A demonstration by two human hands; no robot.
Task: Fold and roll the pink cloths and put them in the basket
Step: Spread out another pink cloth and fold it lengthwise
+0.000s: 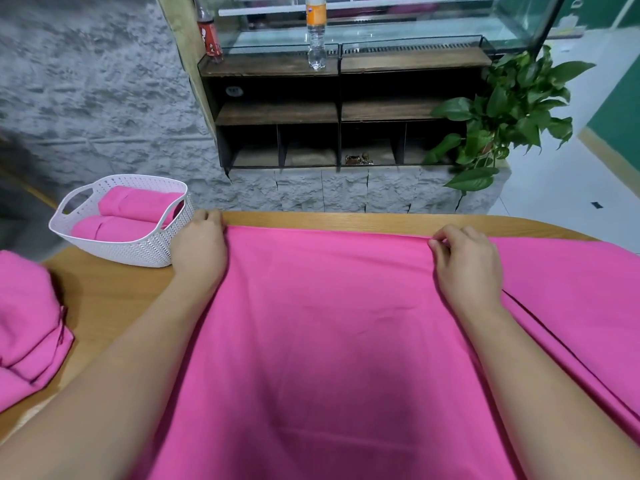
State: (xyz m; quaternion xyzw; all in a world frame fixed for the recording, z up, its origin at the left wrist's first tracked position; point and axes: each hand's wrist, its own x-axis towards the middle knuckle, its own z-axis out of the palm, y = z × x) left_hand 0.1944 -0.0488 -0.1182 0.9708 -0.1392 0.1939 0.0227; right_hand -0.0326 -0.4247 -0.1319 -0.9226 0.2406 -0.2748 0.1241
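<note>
A large bright pink cloth (329, 341) lies spread flat over the wooden table (114, 299), its far edge straight along the table's far side. More pink layers show beneath it on the right. A white perforated basket (145, 249) with handle cut-outs stands at the far left, holding two rolled pink cloths (138, 204) side by side. A stack of pink cloths (27, 317), apparently folded, lies at the left edge.

Your view is bright and evenly lit; soft shadow darkens the pink cloth (311, 410) near you; edges bow, far left blurs.
</note>
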